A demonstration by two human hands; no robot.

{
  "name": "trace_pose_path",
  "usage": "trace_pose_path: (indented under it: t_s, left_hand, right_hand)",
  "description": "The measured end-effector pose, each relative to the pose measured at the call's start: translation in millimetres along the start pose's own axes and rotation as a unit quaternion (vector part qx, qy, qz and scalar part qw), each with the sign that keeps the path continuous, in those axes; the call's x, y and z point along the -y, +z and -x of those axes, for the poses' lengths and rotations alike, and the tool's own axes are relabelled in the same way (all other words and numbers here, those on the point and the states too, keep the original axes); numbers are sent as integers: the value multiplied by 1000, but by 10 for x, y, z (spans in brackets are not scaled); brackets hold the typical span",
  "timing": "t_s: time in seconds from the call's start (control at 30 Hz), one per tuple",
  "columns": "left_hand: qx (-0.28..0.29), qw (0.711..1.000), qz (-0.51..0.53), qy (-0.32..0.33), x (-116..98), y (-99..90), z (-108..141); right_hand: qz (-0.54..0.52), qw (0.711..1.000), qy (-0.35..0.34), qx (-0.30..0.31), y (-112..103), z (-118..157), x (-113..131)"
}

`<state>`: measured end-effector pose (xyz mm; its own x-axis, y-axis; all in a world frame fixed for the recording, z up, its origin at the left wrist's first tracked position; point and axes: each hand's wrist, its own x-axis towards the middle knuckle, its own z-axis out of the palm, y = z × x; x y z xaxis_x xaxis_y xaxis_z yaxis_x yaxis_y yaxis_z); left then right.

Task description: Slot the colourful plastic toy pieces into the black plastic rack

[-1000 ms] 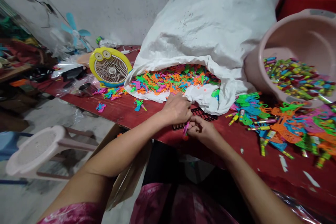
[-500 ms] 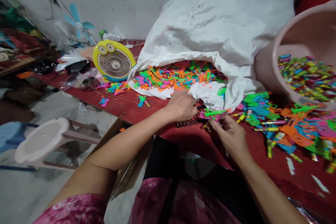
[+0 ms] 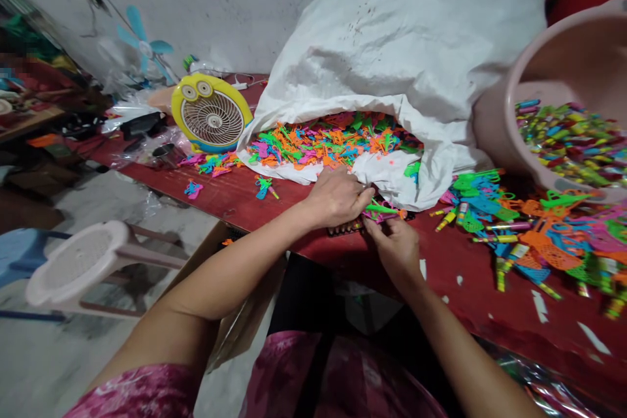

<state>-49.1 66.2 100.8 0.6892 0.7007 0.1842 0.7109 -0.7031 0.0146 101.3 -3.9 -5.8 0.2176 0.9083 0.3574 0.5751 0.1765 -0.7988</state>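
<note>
Red paint covers the desk point(image 3: 455, 300), and from far away I look down at it through the head camera. My left hand point(image 3: 337, 197) is half shut, with its fingers curled on the edge of the white sack point(image 3: 392, 46) and close to a small bunch of plastic toy pieces point(image 3: 385, 211), pink and green. My right hand point(image 3: 394, 249) is nearly shut, and its finger and thumb pinch that bunch. A black plastic strip point(image 3: 345, 228) lies under the hands on the desk. Inside the open sack sits a big heap of bright toy pieces point(image 3: 328, 140), orange, green and pink. More pieces lie in a pile point(image 3: 548, 241) on the desk to the right. Up at the right, a pink tub point(image 3: 509, 124) leans over, holding lots of small striped sticks point(image 3: 573, 140). A yellow fan point(image 3: 211, 119) with two round eyes stands beside the sack, and a pale stool point(image 3: 73, 268) stands on the floor point(image 3: 161, 235) at the left.
</note>
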Motion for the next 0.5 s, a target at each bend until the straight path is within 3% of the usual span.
trace_pose_path:
  t_s: [0.23, 0.37, 0.5]
  left_hand:
    - [-4, 1000, 13, -12, -4, 24, -17]
    - [-6, 1000, 10, -13, -3, 23, -12]
    - [-10, 1000, 10, -11, 1, 30, -9]
  right_hand:
    - [111, 985, -128, -39, 112, 60, 19]
    - [139, 978, -145, -64, 184, 72, -3]
    - [120, 978, -163, -44, 183, 65, -7]
